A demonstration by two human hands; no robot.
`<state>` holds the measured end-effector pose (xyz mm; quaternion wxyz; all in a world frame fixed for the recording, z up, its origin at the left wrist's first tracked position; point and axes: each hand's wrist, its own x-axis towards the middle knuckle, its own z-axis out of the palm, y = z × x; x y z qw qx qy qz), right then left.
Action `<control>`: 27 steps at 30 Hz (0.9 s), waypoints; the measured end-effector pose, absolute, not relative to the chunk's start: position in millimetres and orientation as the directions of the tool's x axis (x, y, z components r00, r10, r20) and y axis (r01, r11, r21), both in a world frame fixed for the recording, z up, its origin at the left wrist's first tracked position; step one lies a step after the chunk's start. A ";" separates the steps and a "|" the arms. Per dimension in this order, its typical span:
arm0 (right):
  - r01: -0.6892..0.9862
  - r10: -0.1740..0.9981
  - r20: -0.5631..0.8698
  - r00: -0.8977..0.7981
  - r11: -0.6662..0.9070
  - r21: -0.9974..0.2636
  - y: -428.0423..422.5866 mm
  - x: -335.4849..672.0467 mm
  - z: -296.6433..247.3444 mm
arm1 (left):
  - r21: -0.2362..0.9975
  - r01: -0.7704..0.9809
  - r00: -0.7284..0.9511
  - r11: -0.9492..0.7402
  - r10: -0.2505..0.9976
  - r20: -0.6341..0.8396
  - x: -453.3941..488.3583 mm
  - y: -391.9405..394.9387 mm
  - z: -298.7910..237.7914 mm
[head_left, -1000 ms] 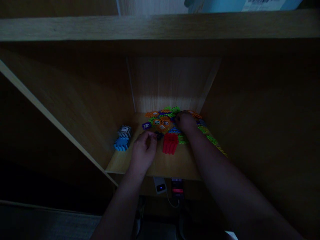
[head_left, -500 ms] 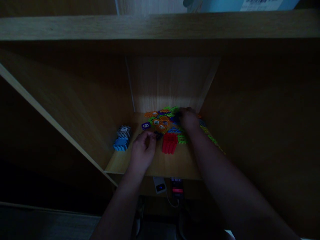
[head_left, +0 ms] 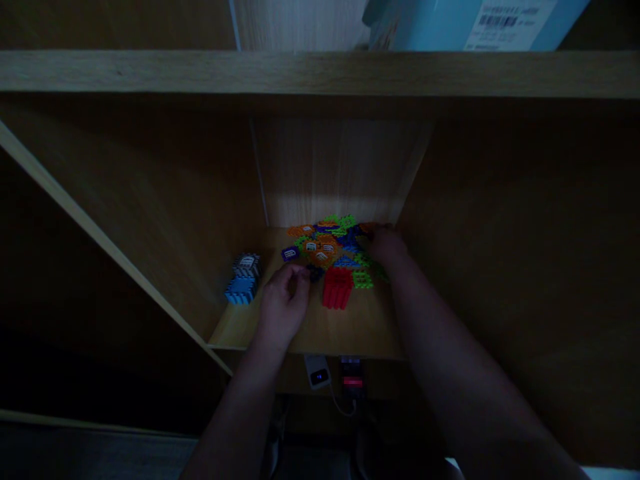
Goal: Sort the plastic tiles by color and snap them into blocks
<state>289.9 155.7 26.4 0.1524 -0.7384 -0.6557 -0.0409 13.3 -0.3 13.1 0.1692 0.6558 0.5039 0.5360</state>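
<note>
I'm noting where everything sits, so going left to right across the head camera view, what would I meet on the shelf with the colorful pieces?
Light blue block, left hand, dark piece by its fingertips, red block, right hand.

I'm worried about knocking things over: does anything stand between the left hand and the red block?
Partly. Something dark lies between the left hand and the rear of the red block. Nearer the shelf's front edge, nothing visible separates them. It's too dim to tell whether the hand grips it.
</note>
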 end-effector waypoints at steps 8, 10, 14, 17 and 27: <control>0.979 0.958 0.285 0.024 0.035 -0.199 163.2 278.1 13.4 | 0.761 0.486 -0.076 -0.430 0.847 0.526 13.1 2.1 10.8; 0.975 0.952 0.302 0.047 0.022 -0.220 164.9 281.9 16.6 | 0.756 0.486 -0.073 -0.438 0.842 0.534 12.6 2.5 10.2; 0.959 0.925 0.349 0.154 -0.054 -0.279 166.4 288.3 24.4 | 0.753 0.487 -0.066 -0.443 0.840 0.538 11.7 2.0 10.0; 0.942 0.904 0.364 0.225 -0.106 -0.318 167.0 290.8 26.2 | 0.750 0.498 -0.068 -0.435 0.843 0.534 11.2 1.3 10.2; 0.920 0.903 0.411 0.124 0.050 -0.388 167.8 287.7 35.7 | 0.762 0.484 -0.071 -0.431 0.848 0.525 13.7 -1.2 15.9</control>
